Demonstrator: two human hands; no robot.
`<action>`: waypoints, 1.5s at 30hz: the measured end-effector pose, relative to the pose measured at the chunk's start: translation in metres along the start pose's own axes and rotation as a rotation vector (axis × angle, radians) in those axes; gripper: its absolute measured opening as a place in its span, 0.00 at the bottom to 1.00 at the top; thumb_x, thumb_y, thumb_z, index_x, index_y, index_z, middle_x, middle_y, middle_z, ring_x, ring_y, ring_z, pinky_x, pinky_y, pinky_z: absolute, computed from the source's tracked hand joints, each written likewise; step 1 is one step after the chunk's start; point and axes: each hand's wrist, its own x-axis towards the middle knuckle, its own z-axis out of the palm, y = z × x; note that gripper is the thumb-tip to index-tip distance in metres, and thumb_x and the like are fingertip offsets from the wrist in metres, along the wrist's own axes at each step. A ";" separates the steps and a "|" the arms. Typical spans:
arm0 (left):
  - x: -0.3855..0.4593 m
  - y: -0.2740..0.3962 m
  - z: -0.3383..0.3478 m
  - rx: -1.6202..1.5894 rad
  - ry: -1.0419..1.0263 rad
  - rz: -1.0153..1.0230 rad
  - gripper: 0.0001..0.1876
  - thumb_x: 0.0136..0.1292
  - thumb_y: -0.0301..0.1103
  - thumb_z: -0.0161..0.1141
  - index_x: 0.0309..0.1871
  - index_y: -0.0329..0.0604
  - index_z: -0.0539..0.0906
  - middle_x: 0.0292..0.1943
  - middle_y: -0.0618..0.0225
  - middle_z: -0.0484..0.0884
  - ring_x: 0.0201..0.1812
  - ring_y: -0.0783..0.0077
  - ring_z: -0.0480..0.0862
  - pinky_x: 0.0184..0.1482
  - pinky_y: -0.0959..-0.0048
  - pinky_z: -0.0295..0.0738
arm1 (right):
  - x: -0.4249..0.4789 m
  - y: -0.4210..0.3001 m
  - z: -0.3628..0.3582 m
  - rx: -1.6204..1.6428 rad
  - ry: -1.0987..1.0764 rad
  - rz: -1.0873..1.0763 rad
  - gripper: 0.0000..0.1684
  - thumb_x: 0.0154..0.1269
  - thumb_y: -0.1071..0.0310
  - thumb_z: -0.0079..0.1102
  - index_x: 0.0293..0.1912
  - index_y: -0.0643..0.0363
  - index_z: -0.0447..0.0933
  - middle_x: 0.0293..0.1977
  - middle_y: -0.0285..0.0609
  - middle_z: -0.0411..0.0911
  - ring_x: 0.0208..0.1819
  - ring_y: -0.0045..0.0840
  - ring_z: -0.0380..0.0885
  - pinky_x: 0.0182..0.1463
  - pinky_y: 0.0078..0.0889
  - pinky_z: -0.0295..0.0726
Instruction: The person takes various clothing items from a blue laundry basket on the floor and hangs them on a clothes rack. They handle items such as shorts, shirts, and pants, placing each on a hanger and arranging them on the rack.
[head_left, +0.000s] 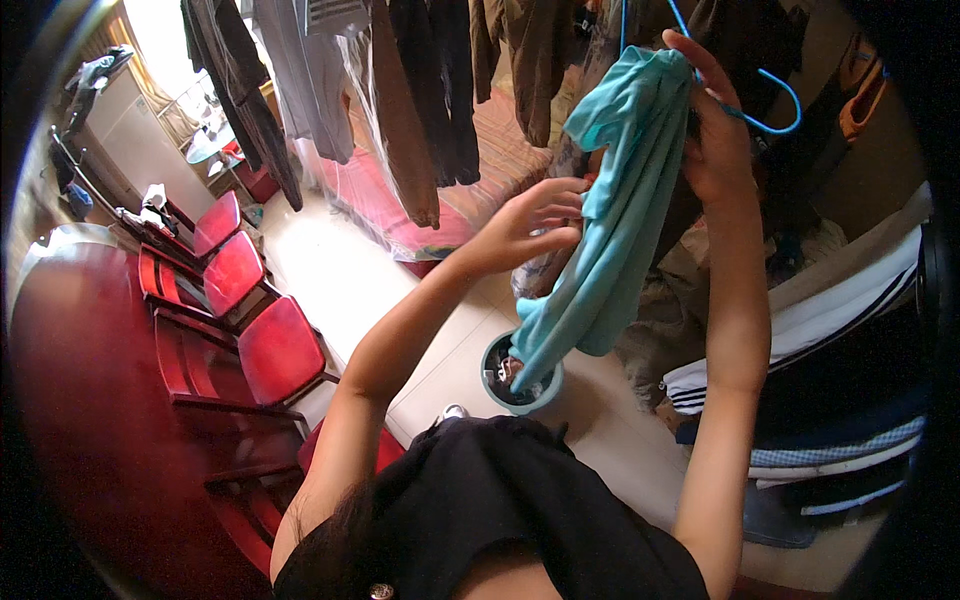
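Note:
A turquoise garment (622, 217) hangs bunched lengthwise from my right hand (712, 127), which grips it near its top. The hook of a blue clothes hanger (780, 124) sticks out to the right of that hand; most of the hanger's body is hidden. My left hand (536, 225) is at the garment's left side, fingers spread and curved; the fingertips meet its edge, and whether they pinch the cloth is unclear. Below, the garment's lower end hangs over a light blue-green bucket (555, 394) on the tiled floor, with dark items inside.
Trousers and other clothes (435, 97) hang in a row above a bed (450, 217). Red-seated chairs (281, 349) line a dark red table (97, 360) at left. Folded or hung garments (840, 300) fill the right side. A white cabinet (142, 142) stands at the far left.

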 end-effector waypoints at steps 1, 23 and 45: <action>0.005 -0.001 0.008 0.035 0.030 -0.059 0.24 0.63 0.35 0.62 0.60 0.38 0.71 0.54 0.62 0.75 0.57 0.66 0.75 0.61 0.64 0.68 | -0.004 0.002 0.001 -0.229 -0.007 -0.083 0.17 0.69 0.71 0.47 0.56 0.53 0.74 0.45 0.34 0.78 0.41 0.16 0.77 0.43 0.17 0.77; 0.043 0.091 -0.003 0.010 0.142 -0.231 0.09 0.72 0.34 0.49 0.41 0.38 0.66 0.30 0.61 0.78 0.30 0.65 0.86 0.32 0.72 0.84 | -0.104 0.115 0.094 -0.980 0.378 -0.188 0.19 0.54 0.61 0.71 0.39 0.62 0.76 0.37 0.42 0.76 0.36 0.26 0.75 0.39 0.26 0.74; -0.020 0.026 -0.074 1.052 0.541 -0.228 0.14 0.49 0.33 0.64 0.39 0.40 0.87 0.34 0.55 0.78 0.35 0.57 0.81 0.40 0.67 0.77 | -0.083 0.085 0.029 -0.997 0.143 0.006 0.22 0.68 0.70 0.50 0.61 0.59 0.68 0.33 0.46 0.81 0.35 0.31 0.82 0.39 0.30 0.78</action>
